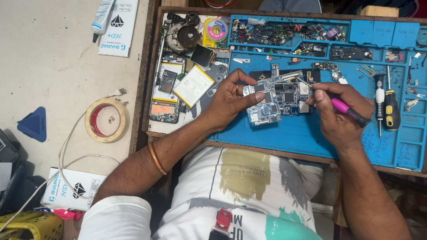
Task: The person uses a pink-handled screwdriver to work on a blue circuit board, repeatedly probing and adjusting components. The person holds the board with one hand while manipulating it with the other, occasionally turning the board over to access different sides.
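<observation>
A bright blue work mat [311, 133] covers the wooden bench [141, 89]. On it lies a blue circuit board [278, 100] dotted with black chips and silver shields. A tool [349, 111] has a pink and black handle. Two screwdrivers [386, 109] are black, one with yellow. The tape roll [106, 120] is tan with a red core. A shirt [240, 191] is white with olive, grey and teal patches.
</observation>
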